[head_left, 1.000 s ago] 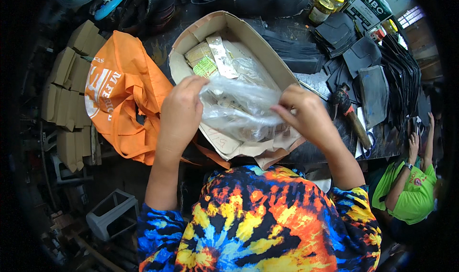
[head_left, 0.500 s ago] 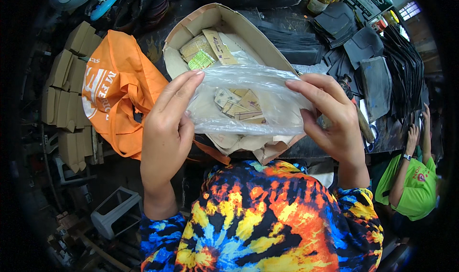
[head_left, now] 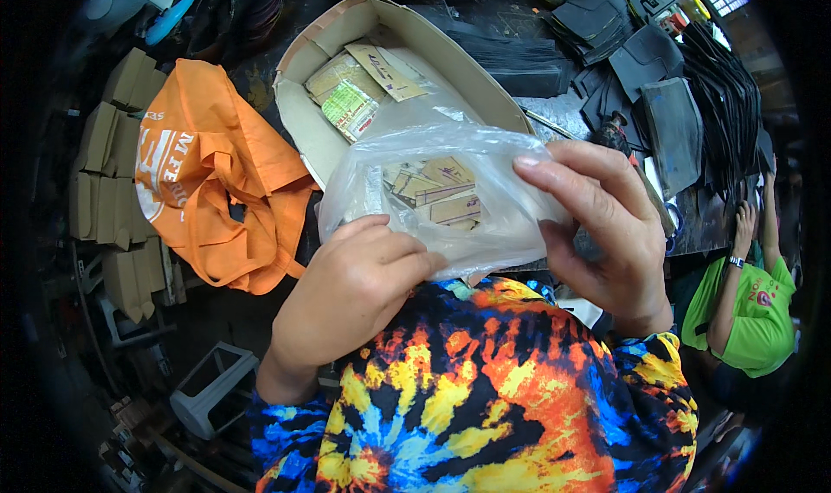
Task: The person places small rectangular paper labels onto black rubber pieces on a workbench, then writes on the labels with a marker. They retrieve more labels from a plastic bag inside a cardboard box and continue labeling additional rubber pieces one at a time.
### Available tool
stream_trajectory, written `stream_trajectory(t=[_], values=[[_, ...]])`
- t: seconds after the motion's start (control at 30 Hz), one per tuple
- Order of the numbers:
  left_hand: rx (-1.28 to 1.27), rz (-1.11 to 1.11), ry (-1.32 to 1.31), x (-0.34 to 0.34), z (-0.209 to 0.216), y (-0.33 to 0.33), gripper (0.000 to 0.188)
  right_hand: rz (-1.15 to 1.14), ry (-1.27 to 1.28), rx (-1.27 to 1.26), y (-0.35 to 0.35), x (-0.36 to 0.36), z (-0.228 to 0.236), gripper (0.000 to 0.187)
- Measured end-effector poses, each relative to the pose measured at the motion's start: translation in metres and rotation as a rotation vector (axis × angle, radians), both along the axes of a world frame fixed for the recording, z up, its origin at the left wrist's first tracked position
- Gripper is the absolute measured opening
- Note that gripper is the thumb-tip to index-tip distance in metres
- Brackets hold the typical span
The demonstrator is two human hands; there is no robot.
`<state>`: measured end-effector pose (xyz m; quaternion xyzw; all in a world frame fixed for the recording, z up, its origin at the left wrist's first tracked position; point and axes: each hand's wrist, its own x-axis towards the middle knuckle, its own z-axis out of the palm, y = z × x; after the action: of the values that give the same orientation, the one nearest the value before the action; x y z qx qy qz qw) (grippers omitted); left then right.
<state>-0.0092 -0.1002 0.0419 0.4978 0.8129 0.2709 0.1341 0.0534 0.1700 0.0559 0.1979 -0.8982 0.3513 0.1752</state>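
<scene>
A clear plastic bag [head_left: 502,233] lies with its mouth spread in front of me. Small brown cardboard pieces [head_left: 446,181] with purple lines show inside it. My left hand [head_left: 351,290] is curled over the bag's near left edge, its fingertips partly hidden. On the other side my right hand [head_left: 606,225] pinches the bag's right edge between thumb and fingers. Behind and partly under the bag stands an open cardboard box [head_left: 489,77]. In it are a green and white packet [head_left: 349,109] and a flat cardboard strip [head_left: 385,73].
An orange cloth bag [head_left: 225,181] slumps left of the box. Stacks of black sheets [head_left: 718,103] cover the table's right side, near a hammer-like tool [head_left: 613,134]. Folded brown boxes [head_left: 112,181] and a grey stool [head_left: 212,389] are at left. A person in green [head_left: 744,311] works at far right.
My left hand has moved from the bag's far left corner down to its near edge. The bag's mouth has shifted and more of the packet in the box shows.
</scene>
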Motion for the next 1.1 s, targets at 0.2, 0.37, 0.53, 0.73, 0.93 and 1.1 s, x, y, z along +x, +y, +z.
stream_trajectory(t=[0.2, 0.37, 0.53, 0.73, 0.93, 1.1], values=[[0.175, 0.148, 0.089, 0.007, 0.011, -0.009, 0.029, -0.056, -0.075, -0.058, 0.001, 0.003, -0.001, 0.063], [0.148, 0.369, 0.236, -0.017, 0.003, -0.005, 0.034, -0.067, -0.090, -0.045, 0.005, 0.008, 0.006, 0.061], [0.179, 0.369, 0.199, -0.024, -0.004, 0.006, 0.049, -0.141, -0.182, 0.073, 0.005, 0.009, 0.017, 0.054], [0.216, 0.285, 0.182, -0.028, 0.014, 0.018, 0.053, 0.355, 0.191, -0.098, -0.043, 0.005, 0.022, 0.027], [0.168, 0.280, 0.289, -0.031, 0.025, 0.005, 0.055, 0.311, -0.287, 0.443, -0.033, -0.035, -0.024, 0.028], [0.053, 0.133, 0.162, -0.030, 0.025, 0.002, 0.062, 0.048, -0.497, 0.757, 0.019, -0.027, 0.007, 0.031]])
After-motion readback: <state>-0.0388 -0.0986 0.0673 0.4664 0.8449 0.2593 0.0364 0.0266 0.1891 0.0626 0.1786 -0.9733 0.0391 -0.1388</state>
